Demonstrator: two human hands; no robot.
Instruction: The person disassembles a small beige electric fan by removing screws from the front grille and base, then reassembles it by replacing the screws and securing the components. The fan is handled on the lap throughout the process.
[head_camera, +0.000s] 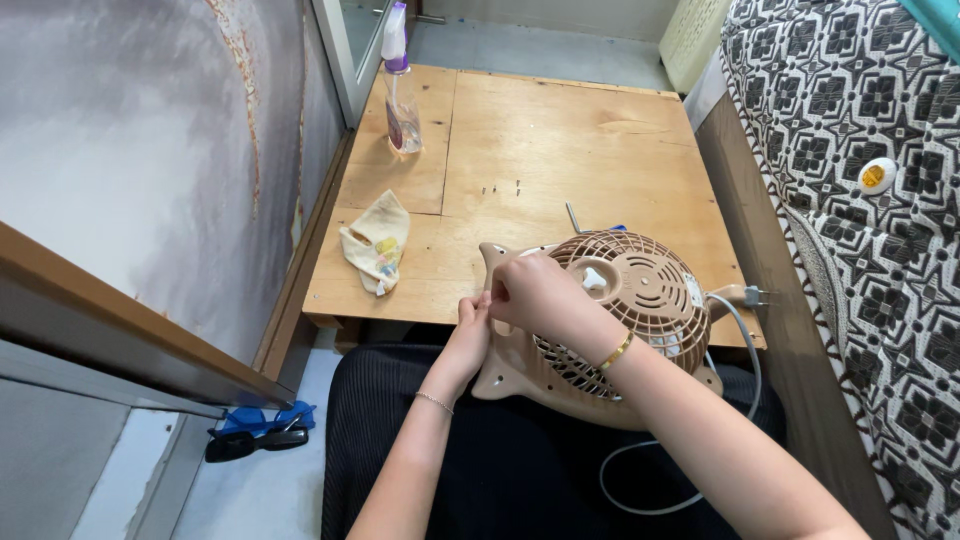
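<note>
here, both hands on beige fan

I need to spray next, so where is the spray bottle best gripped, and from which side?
Probably by its clear body, below the purple collar. The spray bottle stands upright at the far left corner of the wooden table, with a wall close on its left, so coming in from the right looks easiest; both hands are at the fan.
</note>
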